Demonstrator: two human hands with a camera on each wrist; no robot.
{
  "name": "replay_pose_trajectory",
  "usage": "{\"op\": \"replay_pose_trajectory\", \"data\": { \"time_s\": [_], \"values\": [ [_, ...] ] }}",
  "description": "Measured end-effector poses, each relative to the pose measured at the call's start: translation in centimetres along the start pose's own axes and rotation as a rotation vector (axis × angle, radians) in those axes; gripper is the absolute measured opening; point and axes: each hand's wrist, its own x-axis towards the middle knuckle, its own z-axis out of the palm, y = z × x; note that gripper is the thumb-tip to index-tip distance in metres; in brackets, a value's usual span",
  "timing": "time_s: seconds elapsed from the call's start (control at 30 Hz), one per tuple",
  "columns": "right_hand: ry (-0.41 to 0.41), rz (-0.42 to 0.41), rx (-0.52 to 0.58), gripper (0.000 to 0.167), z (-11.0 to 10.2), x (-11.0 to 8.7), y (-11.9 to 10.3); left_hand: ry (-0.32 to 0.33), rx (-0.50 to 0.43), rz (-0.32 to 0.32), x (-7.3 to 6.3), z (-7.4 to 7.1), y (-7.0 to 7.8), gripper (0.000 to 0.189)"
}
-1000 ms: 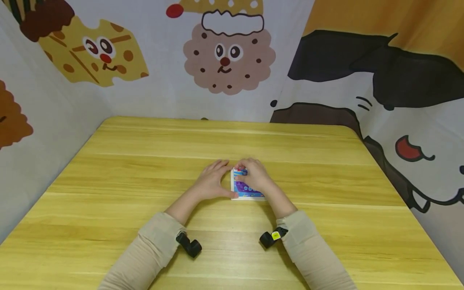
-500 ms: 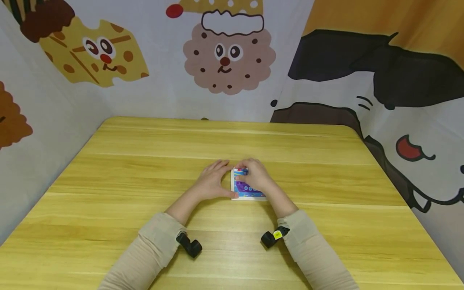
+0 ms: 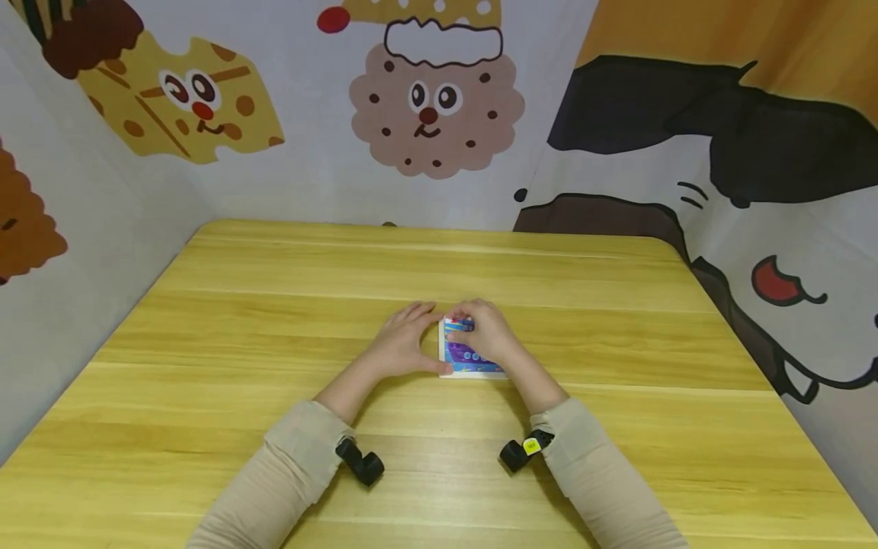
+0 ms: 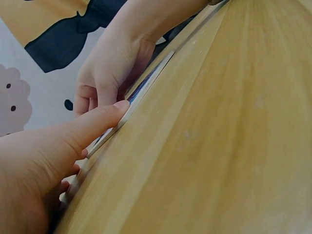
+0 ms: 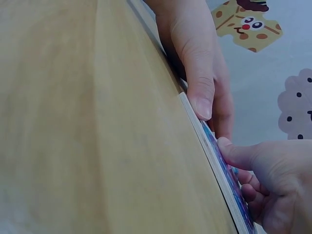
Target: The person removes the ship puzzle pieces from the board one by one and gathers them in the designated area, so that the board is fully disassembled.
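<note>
A thin flat picture board, white-rimmed with a blue and purple print, lies on the table. Along its left side my left hand is spread, the thumb resting on the near left corner and the forefinger reaching the far left corner. Over the board's upper part is my right hand, its fingers bent and thumb tip on the print. In the right wrist view the right hand's thumb touches the printed face beside curled fingers. Whether a loose piece sits between those fingertips is hidden. Most of the board's right half is covered.
The wooden table extends around the board on every side. Behind it hangs a white cloth with cartoon figures. A black wrist camera is strapped at the left cuff, another wrist camera at the right.
Both hands and the board keep almost the same place. The right wrist has shifted very slightly to the right; the whole head view has drifted a few pixels.
</note>
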Motion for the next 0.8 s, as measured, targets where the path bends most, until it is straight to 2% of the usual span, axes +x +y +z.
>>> {"op": "replay_pose_trajectory", "data": {
  "time_s": [0.23,0.5,0.63,0.8],
  "values": [
    [-0.004,0.005,0.014,0.029,-0.1,-0.1,0.0,0.001,0.001,-0.002,0.1,-0.1,0.1,0.104],
    [0.012,-0.063,0.024,0.028,0.0,0.0,0.5,0.0,-0.011,-0.007,0.0,-0.1,0.2,0.104],
    [0.026,-0.103,0.057,0.028,0.2,-0.1,0.9,0.003,-0.012,-0.012,0.0,-0.1,0.2,0.103],
    [0.043,-0.092,0.143,0.029,0.4,-0.4,1.2,-0.001,-0.014,-0.013,0.0,-0.1,0.2,0.103]
  ]
}}
